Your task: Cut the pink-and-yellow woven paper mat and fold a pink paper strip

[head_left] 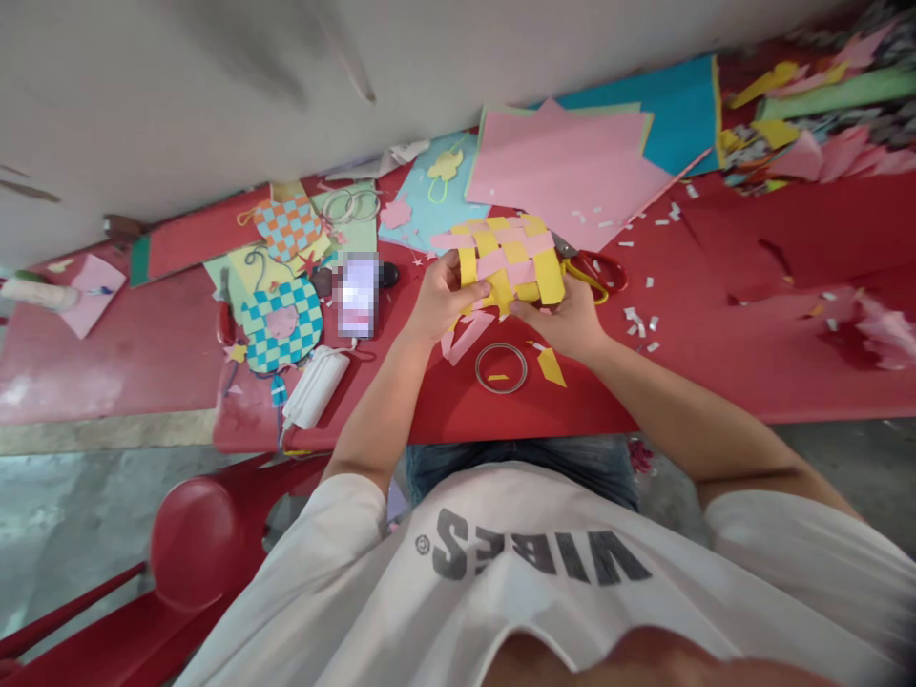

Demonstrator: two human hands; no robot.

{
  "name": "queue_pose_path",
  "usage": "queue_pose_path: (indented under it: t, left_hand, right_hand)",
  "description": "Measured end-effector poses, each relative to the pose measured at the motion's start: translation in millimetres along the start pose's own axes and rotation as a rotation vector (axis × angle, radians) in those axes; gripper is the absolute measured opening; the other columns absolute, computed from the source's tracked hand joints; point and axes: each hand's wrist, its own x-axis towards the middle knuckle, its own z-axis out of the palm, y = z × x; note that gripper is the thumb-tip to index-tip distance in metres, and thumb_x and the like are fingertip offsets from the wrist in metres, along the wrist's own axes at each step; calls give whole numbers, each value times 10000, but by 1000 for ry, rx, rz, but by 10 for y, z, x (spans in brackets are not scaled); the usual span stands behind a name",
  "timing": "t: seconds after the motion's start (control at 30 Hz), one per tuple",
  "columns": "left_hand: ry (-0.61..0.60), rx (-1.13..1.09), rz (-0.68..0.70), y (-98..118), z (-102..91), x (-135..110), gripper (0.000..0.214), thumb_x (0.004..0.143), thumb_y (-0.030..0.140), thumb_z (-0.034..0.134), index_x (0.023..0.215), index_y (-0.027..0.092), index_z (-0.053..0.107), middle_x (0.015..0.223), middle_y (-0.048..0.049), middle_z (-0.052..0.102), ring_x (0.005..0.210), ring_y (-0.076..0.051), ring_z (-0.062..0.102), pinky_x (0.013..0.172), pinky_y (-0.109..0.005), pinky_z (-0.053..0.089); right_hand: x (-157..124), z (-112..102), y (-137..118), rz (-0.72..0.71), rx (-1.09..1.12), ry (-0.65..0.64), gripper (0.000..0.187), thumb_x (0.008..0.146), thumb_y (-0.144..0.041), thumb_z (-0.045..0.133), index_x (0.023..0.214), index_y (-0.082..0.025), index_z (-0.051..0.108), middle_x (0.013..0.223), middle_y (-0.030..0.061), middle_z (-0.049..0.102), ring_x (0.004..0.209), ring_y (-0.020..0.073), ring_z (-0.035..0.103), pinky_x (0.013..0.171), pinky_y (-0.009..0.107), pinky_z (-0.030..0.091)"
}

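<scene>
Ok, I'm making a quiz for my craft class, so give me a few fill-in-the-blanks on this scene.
The left hand and right hand hold a weave of yellow and ___ strips.
The scissors have ___ handles.
The shirt is ___.
Missing: pink; red; white.

Woven paper mat (510, 256) of yellow and pink strips.
Held just above the red worktop (716, 363), checker face up, loose strip ends trailing from its near edge.
</scene>
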Motion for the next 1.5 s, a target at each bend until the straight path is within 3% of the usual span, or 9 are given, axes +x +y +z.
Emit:
queue_pose_path:
  t: [0.17,0.4,0.6,0.83,1.03,1.27,1.4,1.43,1.5]
  left_hand:
    - [-14,-91,-51,-37,-9,-12,620,688,555,1009,1168,273,736,1228,-61,819,1141,-299,808,979,-462,670]
    - [-87,-255,-152,73,62,-49,602,789,646,855,1244,265,755,1304,-108,818,1322,-400,757,1067,-576,643]
    - [-95,-276,-175,110,71,-37,529,851,601,757,1240,244,741,1325,-119,809,1466,-403,666,1127,-597,613]
    - [-19,-290,-169,0,78,-3,567,772,410,799,1312,263,710,1357,-88,809,1399,-377,717,1129,-561,628]
    - [68,-266,-176,20,-97,31,452,802,447,738,1216,265,745,1222,-86,834,1375,-365,727,1150,-573,620]
    - [262,-316,-69,208,-490,85,454,932,545,611,1250,250,743,1275,-103,817,1501,-352,645,1205,-592,577]
    - [326,-318,-24,254,-611,116,516,981,594,539,1337,272,729,1293,-108,819,1487,-340,655,1172,-577,588]
    - [328,-313,-24,256,-622,121,535,984,611,529,1348,274,729,1294,-110,820,1480,-341,660,1162,-571,591]
    - [323,-300,-38,240,-631,129,583,975,657,527,1360,269,729,1306,-116,818,1471,-349,663,1154,-565,591]
  right_hand:
    - [-4,-12,2,17,-14,-8,337,809,-510,946,983,-259,804,919,66,823,844,325,807,758,529,716]
    - [4,-36,51,27,-111,-66,286,803,-454,946,821,-237,762,811,42,771,748,276,753,723,476,684]
    - [7,-32,107,23,-92,-93,308,790,-489,963,880,-256,781,818,28,788,735,277,761,666,471,695]
    - [16,-16,103,113,97,-191,500,759,-626,976,1036,-272,756,893,44,801,758,285,784,682,495,711]
    - [35,-5,23,205,310,-195,536,846,-667,901,1125,-263,686,978,61,814,711,216,779,684,411,705]
    - [-19,-82,109,64,3,-138,327,1010,-586,752,999,-260,731,853,32,774,724,193,751,662,353,629]
    - [-125,-57,-159,-112,-7,-179,293,1050,-569,681,1069,-296,785,896,56,801,818,235,770,788,424,650]
    - [-205,-42,-321,-117,104,-229,341,1054,-600,644,1205,-326,781,1050,82,825,932,265,796,837,456,664]
    - [-482,-47,-753,-66,309,-347,625,1015,-730,575,1551,-413,623,1474,99,744,1292,340,755,982,540,675]
